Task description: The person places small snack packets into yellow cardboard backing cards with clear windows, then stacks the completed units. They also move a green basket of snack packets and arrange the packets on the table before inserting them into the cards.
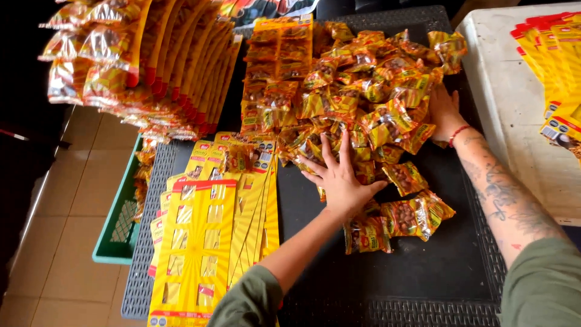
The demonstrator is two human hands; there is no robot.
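On the black tabletop (423, 266) a heap of small yellow-and-red packets (363, 91) is spread out. The left hand (340, 177) is laid flat on the heap's near edge, fingers splayed. The right hand (445, 112) is pressed against the heap's right side, fingers tucked among packets. Yellow display cards (196, 242) are stacked just left, beside a green crate (121, 230).
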